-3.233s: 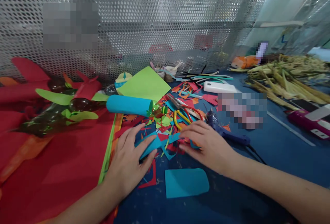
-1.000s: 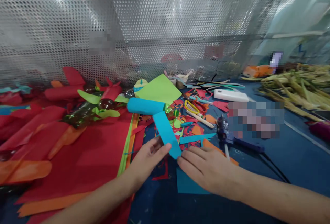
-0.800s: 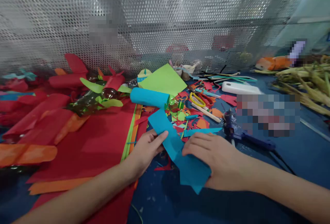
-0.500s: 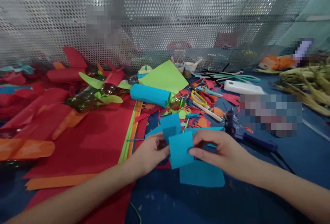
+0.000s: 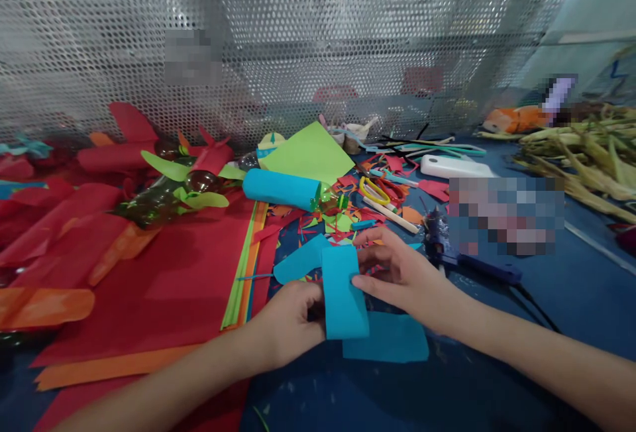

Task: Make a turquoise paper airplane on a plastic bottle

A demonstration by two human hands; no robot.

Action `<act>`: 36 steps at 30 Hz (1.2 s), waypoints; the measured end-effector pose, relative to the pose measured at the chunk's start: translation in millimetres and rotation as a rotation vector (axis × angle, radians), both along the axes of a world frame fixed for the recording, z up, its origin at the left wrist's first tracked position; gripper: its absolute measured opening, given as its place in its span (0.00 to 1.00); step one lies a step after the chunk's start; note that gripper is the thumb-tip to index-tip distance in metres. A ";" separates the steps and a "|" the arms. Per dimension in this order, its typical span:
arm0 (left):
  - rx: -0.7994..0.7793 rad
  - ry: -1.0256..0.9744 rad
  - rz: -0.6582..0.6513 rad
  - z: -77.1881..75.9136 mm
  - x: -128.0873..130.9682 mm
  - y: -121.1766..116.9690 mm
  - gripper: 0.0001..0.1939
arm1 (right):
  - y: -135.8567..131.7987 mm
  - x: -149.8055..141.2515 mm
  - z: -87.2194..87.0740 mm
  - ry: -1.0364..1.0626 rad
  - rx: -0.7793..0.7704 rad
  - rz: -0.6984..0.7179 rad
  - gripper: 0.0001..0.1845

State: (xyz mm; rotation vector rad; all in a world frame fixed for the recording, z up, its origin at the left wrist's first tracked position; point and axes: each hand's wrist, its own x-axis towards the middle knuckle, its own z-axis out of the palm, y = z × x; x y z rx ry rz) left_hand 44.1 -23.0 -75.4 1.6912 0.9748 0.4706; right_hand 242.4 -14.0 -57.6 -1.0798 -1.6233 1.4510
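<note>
Pinching a bright-blue, rectangular paper strip (image 5: 342,289) by its right edge, the right hand (image 5: 397,276) has its thumb on the front face and its forefinger behind; that grip is closed on the paper. The left hand (image 5: 291,323) has its grip closed on the lower left edge — its fingertips are hidden behind the strip. The strip stands up between the two hands, near the middle of the view, its bottom end curving round under itself.

Take the strip as the centre of a clock dial. At 4 o'clock, just beside it, a flat blue paper rectangle (image 5: 390,339) lies on the dark-blue bench (image 5: 308,392). At 10 o'clock sits a blue paper piece with a rounded end (image 5: 298,261). At 11 o'clock, farther off, lies a clear green bottle wrapped in blue paper (image 5: 281,188), a lime-green square sheet (image 5: 313,154) behind it. Many-coloured paper scraps (image 5: 338,222) spread at 12 o'clock, with yellow-handled scissors (image 5: 372,195) at 1 o'clock. Between 2 and 3 o'clock rests a dark-blue glue gun (image 5: 460,260) trailing a black cord; well beyond, at 2 o'clock, are dry, straw-coloured husks (image 5: 586,167). Large red paper sheets (image 5: 163,279) cover the bench at 9 o'clock — an orange paper strip (image 5: 119,367) lies along their near side.
</note>
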 end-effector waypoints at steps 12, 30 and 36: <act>-0.175 -0.180 0.129 7.7 -4.3 0.4 0.18 | 0.5 1.6 0.5 0.011 0.185 -0.090 0.17; -0.041 -0.035 0.115 -2.6 -0.4 4.0 0.21 | 1.8 4.3 6.4 0.011 0.116 -0.119 0.10; -0.033 -0.032 0.160 -4.3 -2.0 3.7 0.21 | -0.2 6.4 7.1 -0.041 0.182 -0.092 0.09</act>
